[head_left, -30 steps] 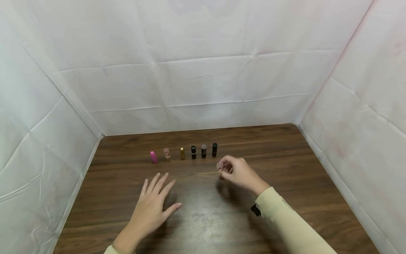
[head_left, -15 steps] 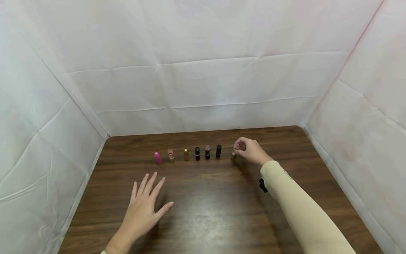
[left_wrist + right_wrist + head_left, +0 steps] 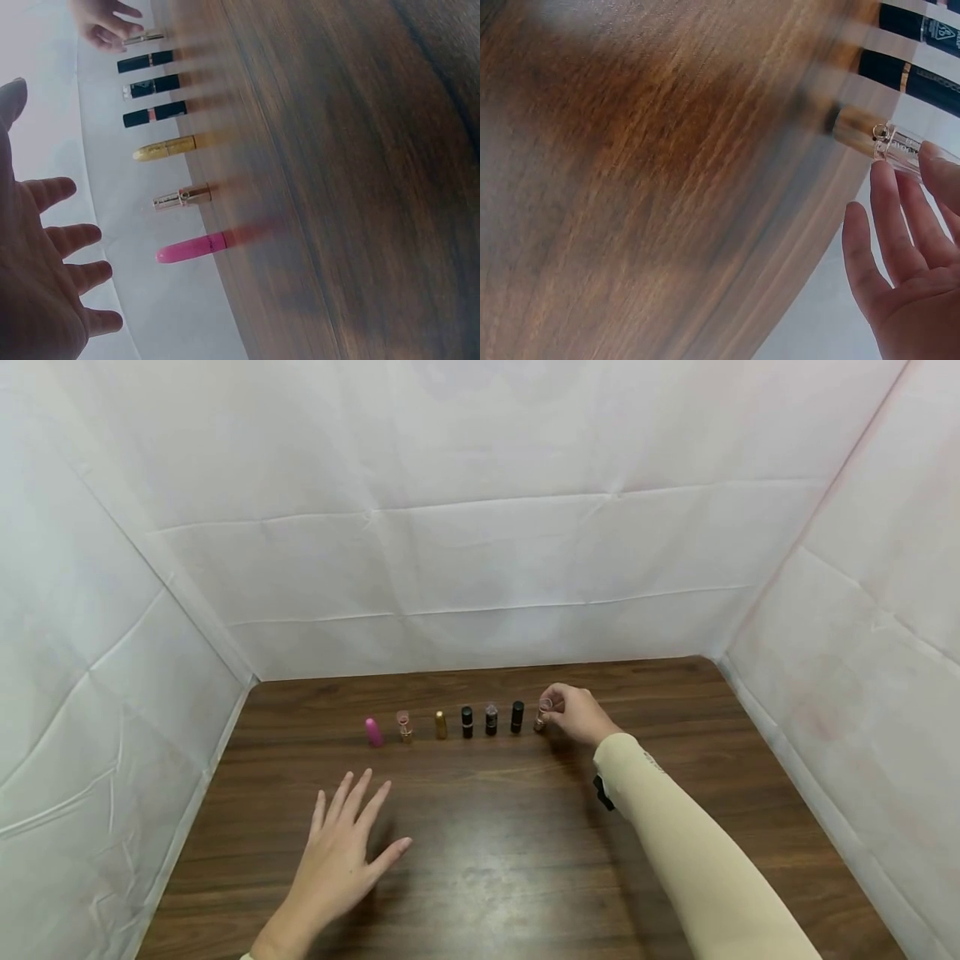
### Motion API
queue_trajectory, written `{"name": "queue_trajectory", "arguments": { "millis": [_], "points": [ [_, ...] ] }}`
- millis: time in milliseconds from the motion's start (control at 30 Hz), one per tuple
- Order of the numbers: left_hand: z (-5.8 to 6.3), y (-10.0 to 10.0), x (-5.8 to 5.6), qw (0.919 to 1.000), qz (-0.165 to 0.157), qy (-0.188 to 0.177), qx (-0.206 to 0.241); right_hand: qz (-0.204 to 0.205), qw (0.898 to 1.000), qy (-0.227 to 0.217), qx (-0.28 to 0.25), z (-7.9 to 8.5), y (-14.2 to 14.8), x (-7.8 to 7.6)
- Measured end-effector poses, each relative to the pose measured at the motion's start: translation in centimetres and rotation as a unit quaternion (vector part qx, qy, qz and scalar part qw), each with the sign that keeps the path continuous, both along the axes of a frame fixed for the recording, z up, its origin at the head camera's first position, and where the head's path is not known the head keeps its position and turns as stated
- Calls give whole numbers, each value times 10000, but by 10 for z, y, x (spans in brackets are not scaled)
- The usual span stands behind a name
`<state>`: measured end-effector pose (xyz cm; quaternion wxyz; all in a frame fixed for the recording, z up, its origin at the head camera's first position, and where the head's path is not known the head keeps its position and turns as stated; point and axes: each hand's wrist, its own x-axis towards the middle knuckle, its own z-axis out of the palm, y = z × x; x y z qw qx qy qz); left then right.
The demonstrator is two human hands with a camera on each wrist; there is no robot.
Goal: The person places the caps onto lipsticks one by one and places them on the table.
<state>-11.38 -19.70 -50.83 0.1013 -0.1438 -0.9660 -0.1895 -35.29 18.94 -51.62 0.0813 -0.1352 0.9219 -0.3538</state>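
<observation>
At the right end of a row of upright lipsticks, my right hand [image 3: 576, 714] pinches a rose-gold lipstick with a clear cap [image 3: 541, 718]. In the right wrist view, thumb and fingers are at the cap, and the gold base [image 3: 855, 129] stands right at the table. To its left are a black lipstick [image 3: 517, 717], a black one with a clear top [image 3: 491, 720] and another black one [image 3: 467, 722]. Farther left come a gold lipstick [image 3: 440, 725], a second clear-capped rose-gold one [image 3: 405, 728] and a pink one [image 3: 374, 732]. My left hand [image 3: 337, 860], fingers spread, holds nothing.
The brown wooden table [image 3: 480, 827] reaches back to a white cloth wall [image 3: 480, 560]. More white cloth closes off the left [image 3: 90, 727] and right [image 3: 862, 677] sides. The lipstick row runs near the table's back edge.
My right hand has carried the rose-gold lipstick to the right end of the row, then shifted it left, closer to the black one. My left hand has drifted slightly left.
</observation>
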Motion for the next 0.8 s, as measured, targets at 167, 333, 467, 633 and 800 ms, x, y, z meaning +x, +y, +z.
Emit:
{"name": "queue_trajectory", "arguments": {
  "millis": [167, 333, 467, 633, 800],
  "points": [
    [0, 3, 2, 10000, -39, -34, 67, -60, 10000, -29, 44, -2, -1, 1],
    [1, 3, 1, 10000, -15, 1, 88, -86, 9999, 31, 58, 0, -2, 2],
    [2, 3, -1, 9999, -9, 42, 113, -118, 9999, -4, -36, 0, -1, 4],
    [2, -1, -1, 9999, 3, 88, 131, -299, 9995, 143, 3, -2, 6, 22],
    [5, -14, -3, 9996, 187, 77, 194, -450, 9958, 605, 512, -2, 18, 59]
  ]
}}
